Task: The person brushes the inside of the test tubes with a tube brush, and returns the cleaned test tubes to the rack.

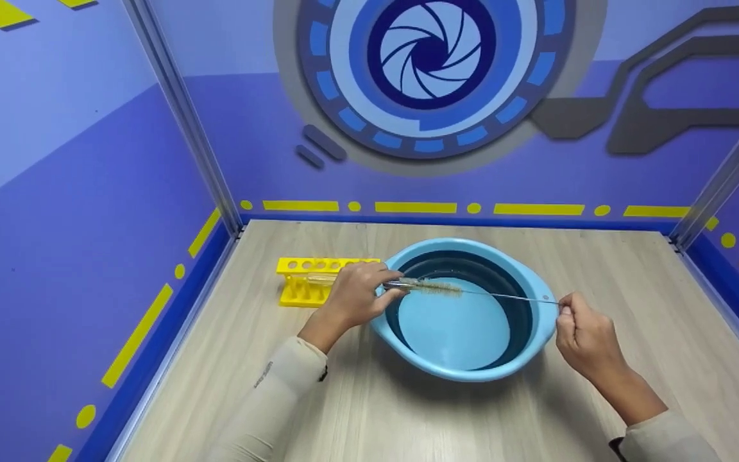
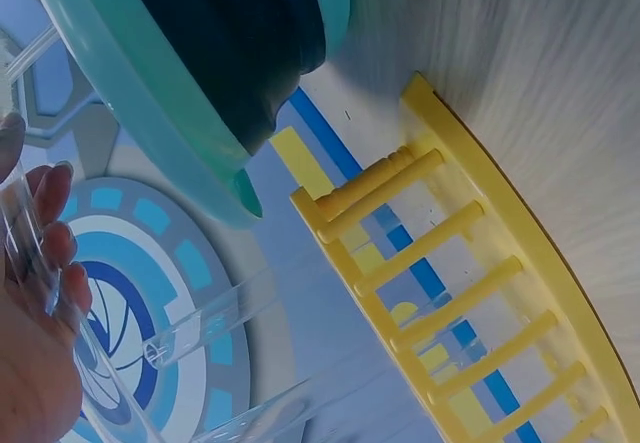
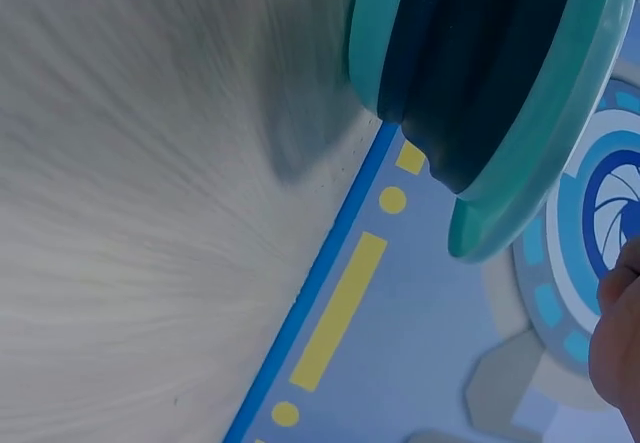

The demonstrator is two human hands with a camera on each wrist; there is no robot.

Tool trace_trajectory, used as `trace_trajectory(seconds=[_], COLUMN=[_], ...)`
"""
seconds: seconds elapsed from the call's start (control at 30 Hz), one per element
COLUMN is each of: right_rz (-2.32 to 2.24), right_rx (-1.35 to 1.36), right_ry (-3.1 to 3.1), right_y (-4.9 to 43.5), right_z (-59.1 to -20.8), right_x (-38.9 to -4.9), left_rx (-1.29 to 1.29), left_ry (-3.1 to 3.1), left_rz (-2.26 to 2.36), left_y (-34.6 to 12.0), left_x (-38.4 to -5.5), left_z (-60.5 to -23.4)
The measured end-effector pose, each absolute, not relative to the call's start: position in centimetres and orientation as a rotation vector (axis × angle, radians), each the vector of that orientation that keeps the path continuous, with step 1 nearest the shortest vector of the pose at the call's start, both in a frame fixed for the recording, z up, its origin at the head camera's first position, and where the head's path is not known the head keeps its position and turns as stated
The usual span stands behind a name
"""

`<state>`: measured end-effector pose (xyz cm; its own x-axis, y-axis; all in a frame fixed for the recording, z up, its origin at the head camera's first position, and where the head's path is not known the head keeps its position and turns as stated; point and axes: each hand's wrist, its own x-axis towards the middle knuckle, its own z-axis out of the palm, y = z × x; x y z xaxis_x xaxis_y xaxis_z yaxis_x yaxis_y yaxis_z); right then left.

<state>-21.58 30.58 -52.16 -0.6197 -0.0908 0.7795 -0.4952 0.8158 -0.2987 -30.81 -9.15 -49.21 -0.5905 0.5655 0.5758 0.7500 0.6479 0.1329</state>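
From my station I read the head view as a clock face, with 12 o'clock at the back wall.

Left hand (image 1: 356, 292): grasping a clear tube (image 1: 398, 283), fingers and thumb closed about it. The tube lies nearly level, its closed end past the hand toward 9 o'clock, its mouth toward 3.

Right hand (image 1: 591, 333): grasping the far end of the wire handle (image 1: 510, 296) of a brush (image 1: 440, 289), pinched at the fingertips.

Governing relation: I find brush and tube close to one line, running 9 to 3 o'clock, the wire dipping slightly past 3. The bristles lie just at the tube's mouth; whether their tip sits inside it I cannot tell. The left hand is the nearer to the bristles, while the right stands well apart at 3 o'clock. In my judgement, any brush travel depends on keeping that line, since a tilt at the right hand would press the bristles against the tube's lip.

Tube mouth and bristles are above a blue basin (image 1: 466, 374) on the surface (image 1: 459, 423). A yellow rack (image 1: 292, 300) stands near the left hand, toward 10 o'clock.
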Motion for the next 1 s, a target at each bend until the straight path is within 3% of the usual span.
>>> trace_trajectory(seconds=[0.63, 1.0], right_rz=[1.065, 1.092], right_rx=[0.311, 0.285], right_ry=[-2.452, -2.515], right_y=[27.4, 27.0], right_z=[-50.3, -50.3], right_x=[-20.5, -20.4], left_rx=[-1.046, -1.067], left_ry=[-2.27, -2.251], left_rz=[-0.513, -0.569], left_y=[-7.9, -7.4], left_x=[-30.7, -30.6], left_z=[-49.4, -50.0])
